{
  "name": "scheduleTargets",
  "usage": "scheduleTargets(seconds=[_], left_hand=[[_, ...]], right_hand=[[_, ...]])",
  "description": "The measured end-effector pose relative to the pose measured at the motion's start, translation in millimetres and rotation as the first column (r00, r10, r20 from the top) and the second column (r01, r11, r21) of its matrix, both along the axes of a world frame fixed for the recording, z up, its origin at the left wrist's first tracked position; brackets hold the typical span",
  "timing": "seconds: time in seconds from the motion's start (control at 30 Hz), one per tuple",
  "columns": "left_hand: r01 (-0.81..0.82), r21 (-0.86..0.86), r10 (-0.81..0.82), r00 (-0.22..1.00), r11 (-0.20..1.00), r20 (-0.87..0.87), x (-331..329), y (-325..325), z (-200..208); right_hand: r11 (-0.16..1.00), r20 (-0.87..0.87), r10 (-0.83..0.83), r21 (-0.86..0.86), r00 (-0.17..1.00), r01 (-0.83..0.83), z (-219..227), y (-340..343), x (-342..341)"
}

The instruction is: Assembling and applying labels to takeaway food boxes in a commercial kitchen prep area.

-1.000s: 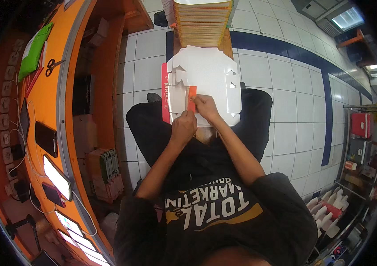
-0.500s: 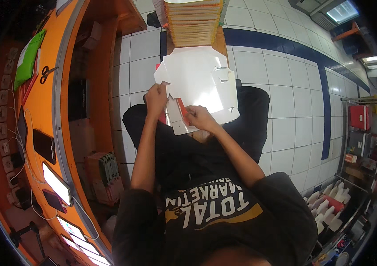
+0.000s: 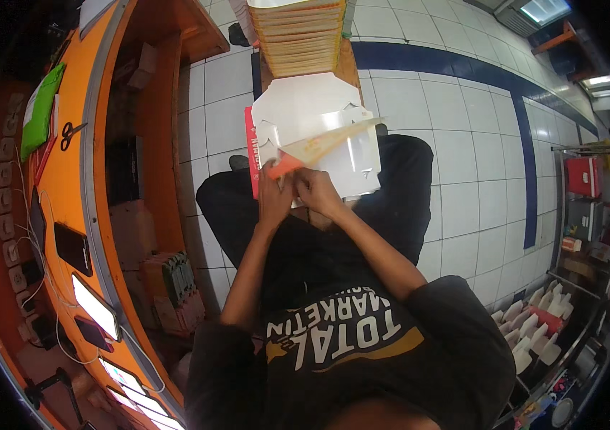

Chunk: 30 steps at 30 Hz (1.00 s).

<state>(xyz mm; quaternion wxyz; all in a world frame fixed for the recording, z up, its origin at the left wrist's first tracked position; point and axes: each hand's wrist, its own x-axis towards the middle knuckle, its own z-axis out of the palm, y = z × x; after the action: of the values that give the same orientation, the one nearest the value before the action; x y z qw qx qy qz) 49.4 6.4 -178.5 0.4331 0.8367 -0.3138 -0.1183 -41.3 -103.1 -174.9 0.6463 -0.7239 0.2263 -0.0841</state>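
Note:
A flat white carton blank with notched edges lies over my lap, on a wooden surface at its far end. One printed panel, yellowish with an orange-red end, stands up from it and slants toward the right. My left hand pinches the orange-red near end of this panel. Close beside it, my right hand has its fingers curled at the blank's near edge, gripping the board there. Both hands' fingertips are partly hidden by the board. A red printed edge shows under the blank's left side.
A tall stack of flat cartons stands just beyond the blank. To the left runs an orange counter with scissors, a green packet and several phones. A metal shelf rack stands at right on white tiled floor.
The printed panel has swung up from the blank. My left hand has moved nearer and to the right, close to my right hand. The red edge at left has come into fuller view.

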Motion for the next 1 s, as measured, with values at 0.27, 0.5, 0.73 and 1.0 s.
scheduleTargets(seconds=[0.27,0.5,0.73,1.0], left_hand=[[-0.328,-0.296,0.126,0.832,0.897,-0.54,30,-10,3],[0.138,0.031,-0.055,0.574,0.99,-0.817,67,-14,27],[0.657,-0.281,-0.705,0.7,0.7,-0.117,26,14,110],[0.652,-0.135,-0.662,0.705,0.746,-0.253,10,33,138]], right_hand=[[0.791,-0.003,0.375,-0.521,0.927,-0.321,110,-64,-63],[-0.151,-0.323,0.504,-0.946,0.801,-0.286,168,-103,-107],[0.178,-0.389,0.541,-0.814,0.746,-0.553,144,-107,-101],[0.468,-0.281,0.551,-0.676,0.786,-0.569,136,-118,-90]])
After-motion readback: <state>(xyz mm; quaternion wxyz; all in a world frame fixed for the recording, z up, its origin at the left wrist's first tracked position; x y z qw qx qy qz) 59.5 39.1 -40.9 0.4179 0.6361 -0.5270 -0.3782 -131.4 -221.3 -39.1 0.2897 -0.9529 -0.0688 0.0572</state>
